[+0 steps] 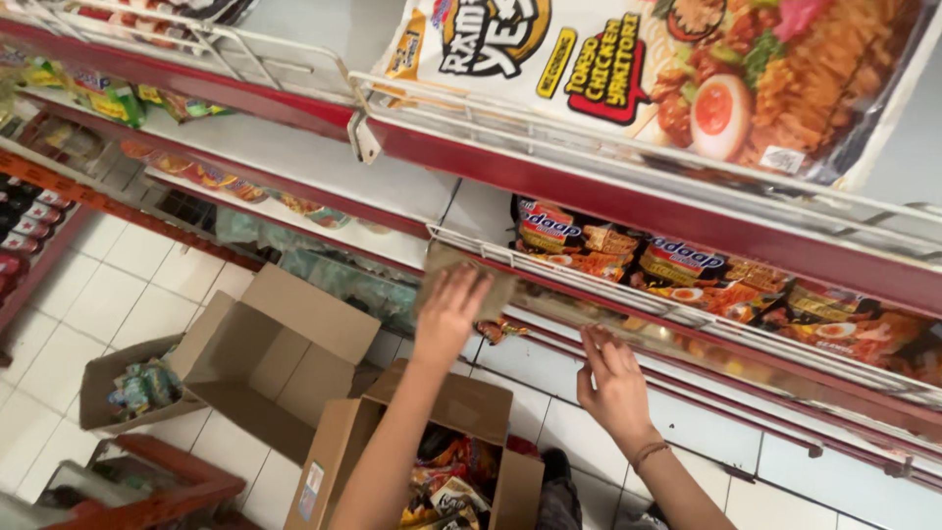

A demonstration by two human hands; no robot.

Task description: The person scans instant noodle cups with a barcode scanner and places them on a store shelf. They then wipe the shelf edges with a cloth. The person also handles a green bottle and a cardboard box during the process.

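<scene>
My left hand point(449, 312) pressed a flat cardboard piece point(461, 280) against the shelf point(628, 304) front edge, grasping it; my right hand point(613, 378) hovered released below, beside the noodle packets point(677, 270). Seating it would need steadying.

Three cardboard boxes point(280, 358) (all open), two hands point(449, 312), one large noodle pack point(667, 69).
</scene>
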